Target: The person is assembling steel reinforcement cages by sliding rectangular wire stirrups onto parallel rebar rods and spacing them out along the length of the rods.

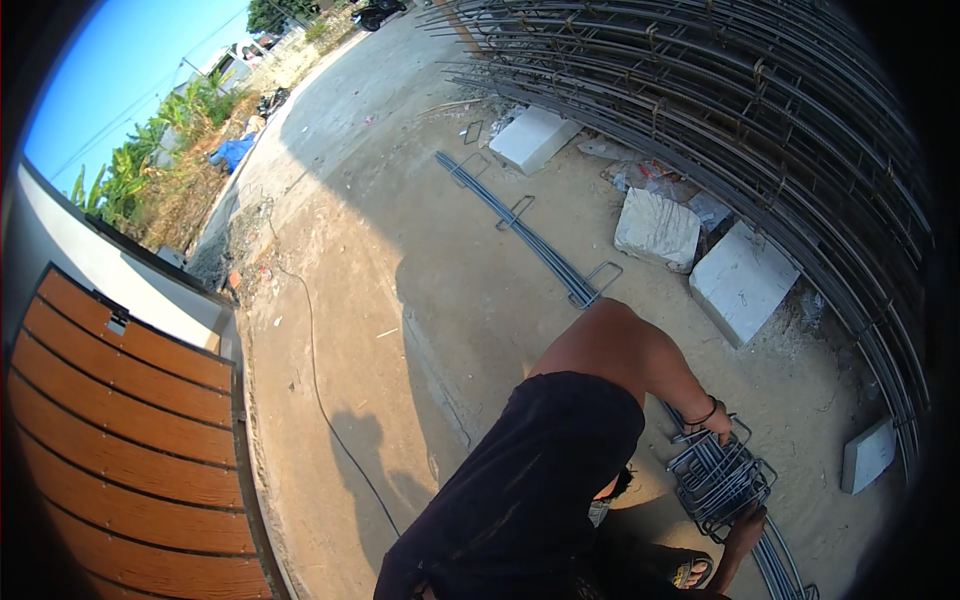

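A heap of rectangular steel stirrups lies over a bundle of long rebar rods on the ground. At the far side of the heap, my left hand, with a dark band at the wrist, has its fingers closed round a stirrup. My right hand grips the near edge of the same heap, its fingers partly hidden by shadow. Farther along the rods, a few single stirrups hang around them, spaced apart. My left arm hides the middle stretch of the rods.
Stacked rebar cages line the right side, with white blocks in front of them. A sandalled foot is close to the heap. A thin cable crosses the concrete ground; a brown slatted gate stands at left.
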{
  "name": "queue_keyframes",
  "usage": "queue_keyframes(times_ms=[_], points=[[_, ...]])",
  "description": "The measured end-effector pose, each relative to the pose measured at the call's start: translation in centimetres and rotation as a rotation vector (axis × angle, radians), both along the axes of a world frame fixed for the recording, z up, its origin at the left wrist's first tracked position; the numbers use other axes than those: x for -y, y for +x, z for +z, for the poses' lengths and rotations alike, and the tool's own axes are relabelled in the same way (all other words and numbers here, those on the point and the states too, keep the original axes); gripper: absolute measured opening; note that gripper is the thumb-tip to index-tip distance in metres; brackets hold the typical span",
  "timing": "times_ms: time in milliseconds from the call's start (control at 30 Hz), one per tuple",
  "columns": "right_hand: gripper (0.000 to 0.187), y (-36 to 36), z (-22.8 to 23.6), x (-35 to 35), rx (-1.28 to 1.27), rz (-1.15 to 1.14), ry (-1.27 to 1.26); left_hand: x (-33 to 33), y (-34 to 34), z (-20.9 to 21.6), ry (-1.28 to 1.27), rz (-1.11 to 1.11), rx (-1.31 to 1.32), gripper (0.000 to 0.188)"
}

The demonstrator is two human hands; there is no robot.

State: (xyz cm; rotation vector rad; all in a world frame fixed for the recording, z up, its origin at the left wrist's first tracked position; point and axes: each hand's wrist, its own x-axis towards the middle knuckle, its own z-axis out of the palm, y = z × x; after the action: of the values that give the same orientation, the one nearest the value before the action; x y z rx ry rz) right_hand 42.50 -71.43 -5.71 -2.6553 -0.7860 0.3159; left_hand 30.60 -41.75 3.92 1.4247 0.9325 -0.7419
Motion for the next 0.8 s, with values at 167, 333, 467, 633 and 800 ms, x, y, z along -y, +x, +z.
queue_keyframes(times_ms=[167, 333, 467, 633, 800], points=[[0.035, -0.5, 0.8, -0.4, 0.043, 0.022, -0.003, 0.1, 0.0, -0.3, -0.001, -0.009, -0.006, 0.023], [0.028, -1.1, 2.4, -1.0, 0.07, 0.018, 0.059, -0.3, 0.5, -0.8, -0.011, -0.064, -0.014, 0.023], [0.026, -1.3, 3.3, -1.2, 0.059, -0.01, 0.077, -0.5, 1.1, -0.5, -0.012, -0.102, -0.02, 0.022], [0.026, -1.4, 3.7, -1.4, 0.044, -0.056, 0.079, 0.0, 1.9, -0.2, -0.013, -0.154, -0.032, 0.019], [0.026, -1.3, 3.8, -1.4, 0.101, -0.073, 0.134, 0.4, 2.1, -1.0, -0.077, -0.126, 0.001, 0.019]])
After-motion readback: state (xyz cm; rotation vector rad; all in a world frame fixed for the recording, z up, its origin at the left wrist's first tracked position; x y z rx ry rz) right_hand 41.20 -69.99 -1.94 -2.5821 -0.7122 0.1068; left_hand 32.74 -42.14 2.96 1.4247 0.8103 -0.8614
